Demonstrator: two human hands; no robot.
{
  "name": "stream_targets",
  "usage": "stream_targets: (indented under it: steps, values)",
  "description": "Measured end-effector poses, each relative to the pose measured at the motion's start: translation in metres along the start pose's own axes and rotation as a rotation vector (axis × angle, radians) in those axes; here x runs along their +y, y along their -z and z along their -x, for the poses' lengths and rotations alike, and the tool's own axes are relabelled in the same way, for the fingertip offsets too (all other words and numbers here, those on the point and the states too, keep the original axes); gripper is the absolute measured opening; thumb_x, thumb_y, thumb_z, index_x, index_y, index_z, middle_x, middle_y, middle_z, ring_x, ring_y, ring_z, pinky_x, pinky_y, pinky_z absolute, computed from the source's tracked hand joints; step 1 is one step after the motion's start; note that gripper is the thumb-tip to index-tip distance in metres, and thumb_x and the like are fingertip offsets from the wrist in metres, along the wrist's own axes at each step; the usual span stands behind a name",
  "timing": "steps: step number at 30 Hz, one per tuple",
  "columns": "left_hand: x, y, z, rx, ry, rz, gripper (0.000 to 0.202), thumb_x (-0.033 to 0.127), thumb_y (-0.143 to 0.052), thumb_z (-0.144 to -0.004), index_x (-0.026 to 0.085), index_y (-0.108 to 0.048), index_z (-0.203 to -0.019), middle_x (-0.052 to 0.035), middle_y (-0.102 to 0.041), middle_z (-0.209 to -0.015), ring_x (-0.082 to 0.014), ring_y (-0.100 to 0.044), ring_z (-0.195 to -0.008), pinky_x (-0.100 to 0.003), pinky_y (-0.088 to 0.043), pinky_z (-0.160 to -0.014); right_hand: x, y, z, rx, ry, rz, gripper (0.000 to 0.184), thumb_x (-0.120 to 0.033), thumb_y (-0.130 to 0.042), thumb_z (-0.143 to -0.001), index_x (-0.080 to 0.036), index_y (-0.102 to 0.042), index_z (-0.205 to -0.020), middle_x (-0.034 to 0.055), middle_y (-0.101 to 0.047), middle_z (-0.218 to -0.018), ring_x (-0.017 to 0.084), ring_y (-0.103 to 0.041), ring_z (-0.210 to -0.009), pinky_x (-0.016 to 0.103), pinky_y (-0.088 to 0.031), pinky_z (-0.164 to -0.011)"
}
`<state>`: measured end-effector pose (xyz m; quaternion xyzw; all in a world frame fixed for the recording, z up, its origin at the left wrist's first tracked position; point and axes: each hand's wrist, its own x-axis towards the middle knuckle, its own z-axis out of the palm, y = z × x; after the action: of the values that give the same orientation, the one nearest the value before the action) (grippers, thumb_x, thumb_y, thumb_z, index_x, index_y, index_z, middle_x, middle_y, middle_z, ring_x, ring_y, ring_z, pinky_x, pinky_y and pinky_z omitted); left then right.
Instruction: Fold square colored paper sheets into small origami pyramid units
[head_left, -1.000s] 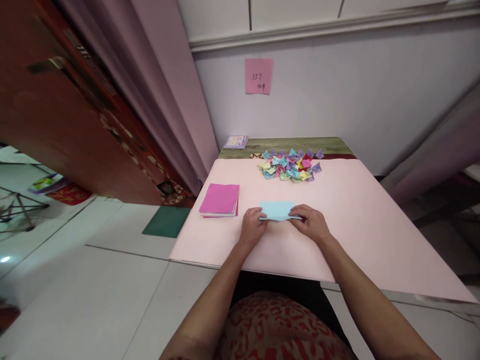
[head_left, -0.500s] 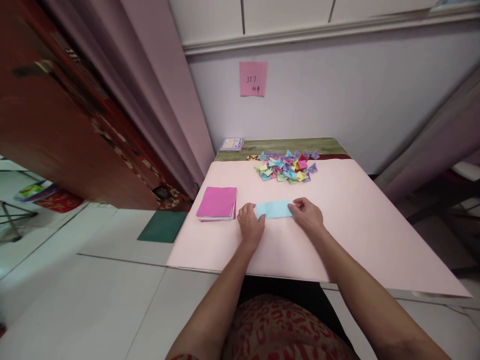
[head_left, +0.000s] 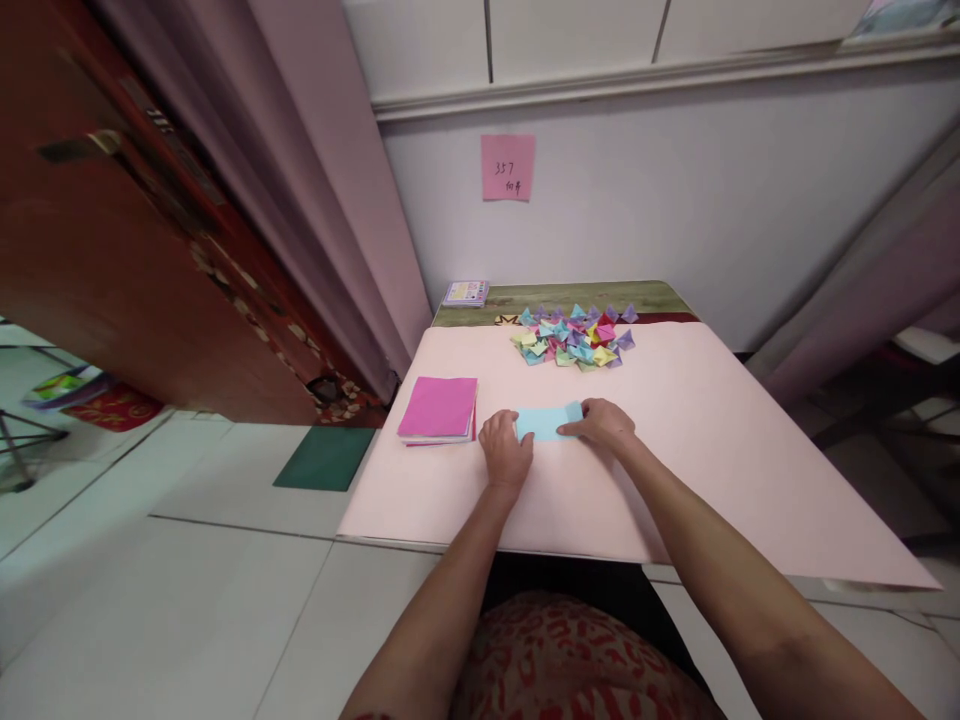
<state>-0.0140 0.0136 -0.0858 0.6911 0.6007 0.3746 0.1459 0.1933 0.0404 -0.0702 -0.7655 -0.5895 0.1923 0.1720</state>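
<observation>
A light blue sheet of paper (head_left: 546, 421), folded into a narrow rectangle, lies flat on the pink table covering (head_left: 712, 460). My left hand (head_left: 506, 455) rests on its left end with the fingers curled down onto the paper. My right hand (head_left: 604, 424) presses on its right end, fingers laid over the near edge. Both hands touch the sheet and pin it to the table. Left of my left hand sits a stack of magenta paper squares (head_left: 439, 409).
A heap of several small folded paper pieces in many colours (head_left: 574, 337) lies at the far side of the table. A small paper pack (head_left: 465, 293) sits at the far left corner. A pink note (head_left: 508, 167) hangs on the wall. Curtains and a dark door stand left.
The blue sheet has been folded from a lifted, wider shape into a flat narrow strip. Both hands moved slightly away from me, and my right hand slid inward along the strip.
</observation>
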Motion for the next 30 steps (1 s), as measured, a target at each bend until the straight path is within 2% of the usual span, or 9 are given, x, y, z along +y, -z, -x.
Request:
stream_targets:
  steps: [2,5,8,10,14,17,23,27,30]
  values:
    - [-0.001,0.001,0.000,0.015,-0.003,0.017,0.035,0.016,-0.067,-0.074,0.021,-0.055,-0.106,-0.0105,-0.063,-0.113,-0.0319,-0.054,-0.113,-0.049,-0.038,-0.099,0.000,0.000,0.008,-0.035,0.028,-0.154,0.037,-0.057,-0.076,-0.059,-0.023,-0.061,-0.060,-0.0017,-0.063,-0.056,0.015,-0.057,-0.051,0.025,-0.036,-0.047]
    - [-0.003,0.001,-0.001,0.077,-0.021,0.131,0.041,0.021,-0.068,-0.075,0.019,-0.053,-0.114,-0.0133,-0.062,-0.115,-0.0311,-0.055,-0.113,-0.050,-0.040,-0.099,-0.002,-0.006,0.025,0.061,0.082,-0.542,0.033,-0.053,-0.074,-0.066,-0.022,-0.068,-0.073,-0.0017,-0.067,-0.065,0.015,-0.059,-0.057,0.025,-0.041,-0.050]
    - [0.000,-0.002,-0.001,0.116,0.010,0.412,0.053,0.029,-0.070,-0.076,0.018,-0.048,-0.123,-0.0154,-0.058,-0.122,-0.0253,-0.061,-0.105,-0.045,-0.048,-0.095,-0.007,-0.016,0.040,0.117,0.016,-0.960,0.040,-0.055,-0.076,-0.065,-0.019,-0.066,-0.079,-0.0020,-0.063,-0.058,0.014,-0.055,-0.050,0.027,-0.045,-0.050]
    - [0.007,-0.006,-0.001,0.073,0.127,0.681,0.062,0.034,-0.073,-0.074,0.018,-0.044,-0.127,-0.0155,-0.059,-0.122,-0.0209,-0.065,-0.096,-0.041,-0.053,-0.088,-0.008,-0.022,0.045,0.151,0.024,-1.100,0.041,-0.054,-0.080,-0.063,-0.018,-0.065,-0.078,-0.0016,-0.063,-0.060,0.015,-0.055,-0.050,0.029,-0.048,-0.052]
    - [0.031,-0.017,-0.001,-0.181,0.458,1.147,0.054,0.045,-0.076,-0.070,0.012,-0.057,-0.109,-0.0111,-0.069,-0.093,-0.0200,-0.070,-0.078,-0.037,-0.059,-0.074,-0.007,-0.028,0.047,0.152,0.067,-1.177,0.040,-0.051,-0.082,-0.062,-0.019,-0.063,-0.075,-0.0013,-0.063,-0.062,0.014,-0.054,-0.051,0.029,-0.048,-0.052]
    - [0.043,-0.021,-0.003,-0.295,0.524,1.224,0.047,0.044,-0.082,-0.062,0.008,-0.066,-0.089,-0.0088,-0.071,-0.076,-0.0206,-0.070,-0.064,-0.036,-0.060,-0.067,-0.006,-0.027,0.050,0.086,0.103,-1.175,0.038,-0.049,-0.082,-0.064,-0.019,-0.062,-0.077,-0.0026,-0.060,-0.060,0.013,-0.052,-0.049,0.027,-0.046,-0.049]
    - [0.036,-0.021,-0.007,-0.106,0.570,1.177,0.038,0.040,-0.080,-0.062,0.009,-0.066,-0.079,-0.0034,-0.066,-0.059,-0.0178,-0.065,-0.048,-0.030,-0.054,-0.050,-0.008,-0.018,0.060,0.097,0.192,-1.205,0.052,-0.054,-0.061,-0.085,-0.023,-0.054,-0.127,-0.0012,-0.064,-0.074,0.016,-0.061,-0.063,0.031,-0.054,-0.064]
    - [0.029,-0.018,-0.003,-0.119,0.494,1.098,0.034,0.042,-0.078,-0.067,0.011,-0.065,-0.071,-0.0029,-0.064,-0.053,-0.0157,-0.061,-0.043,-0.027,-0.050,-0.048,-0.007,-0.019,0.059,0.048,0.196,-1.187,0.046,-0.055,-0.064,-0.082,-0.021,-0.062,-0.114,0.0025,-0.067,-0.081,0.018,-0.062,-0.069,0.031,-0.053,-0.066]
    - [0.030,-0.015,-0.001,-0.149,0.450,1.090,0.033,0.043,-0.077,-0.069,0.012,-0.065,-0.072,-0.0026,-0.064,-0.053,-0.0143,-0.060,-0.043,-0.026,-0.049,-0.048,-0.005,-0.024,0.057,0.033,0.192,-1.185,0.035,-0.052,-0.071,-0.077,-0.020,-0.063,-0.088,-0.0009,-0.061,-0.066,0.015,-0.055,-0.059,0.026,-0.046,-0.057]
